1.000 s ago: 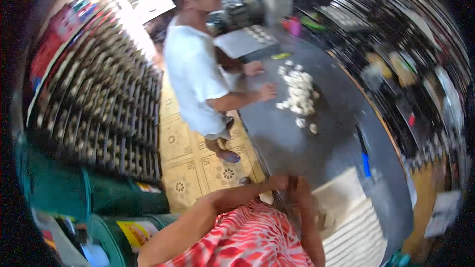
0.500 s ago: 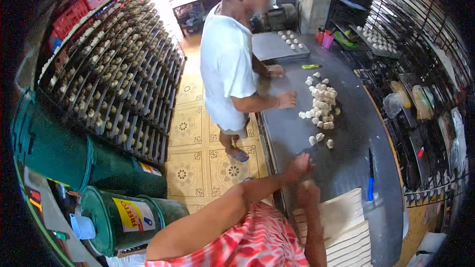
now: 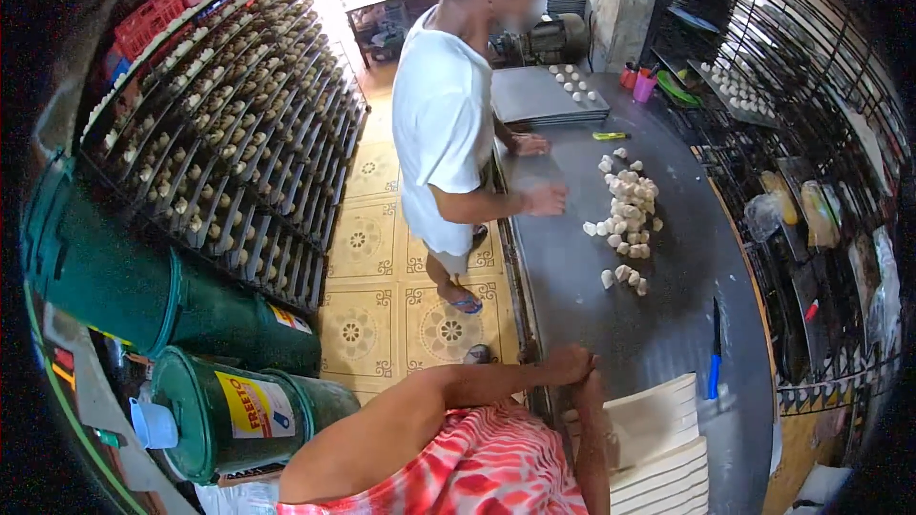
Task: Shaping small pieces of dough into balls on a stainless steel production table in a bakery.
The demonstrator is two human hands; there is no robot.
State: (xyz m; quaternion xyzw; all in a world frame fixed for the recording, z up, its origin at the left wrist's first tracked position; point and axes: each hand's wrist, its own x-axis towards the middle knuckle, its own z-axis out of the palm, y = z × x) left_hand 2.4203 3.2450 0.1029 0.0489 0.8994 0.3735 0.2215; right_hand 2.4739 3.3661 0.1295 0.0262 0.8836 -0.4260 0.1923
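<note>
My left hand (image 3: pixel 572 363) and my right hand (image 3: pixel 592 386) meet above the near end of the dark worktable, fingers closed; what they hold, if anything, I cannot make out. Below them lies folded cloth (image 3: pixel 654 410), with a striped section nearest me. A blue-handled knife (image 3: pixel 715 372) lies right of it. Farther up is a pile of small white dough pieces (image 3: pixel 630 200). A co-worker in a white shirt (image 3: pixel 429 133) stands at the table's left side, both hands (image 3: pixel 544 198) over the tabletop beside the pile.
Racks of trays with dough balls (image 3: pixel 219 124) line the left, green lidded bins (image 3: pixel 191 429) below them. Stacked metal trays (image 3: pixel 534 95), pink and red cups (image 3: pixel 642 86) and a yellow tool (image 3: pixel 611 136) are at the far end. Black racks (image 3: pixel 792 305) edge the right; tiled floor (image 3: pixel 367 257) runs alongside.
The view has steadied and shifted, raising the co-worker in frame. Since half a second ago, my left hand has moved down to meet my right; several dough pieces near the pile's front sit differently.
</note>
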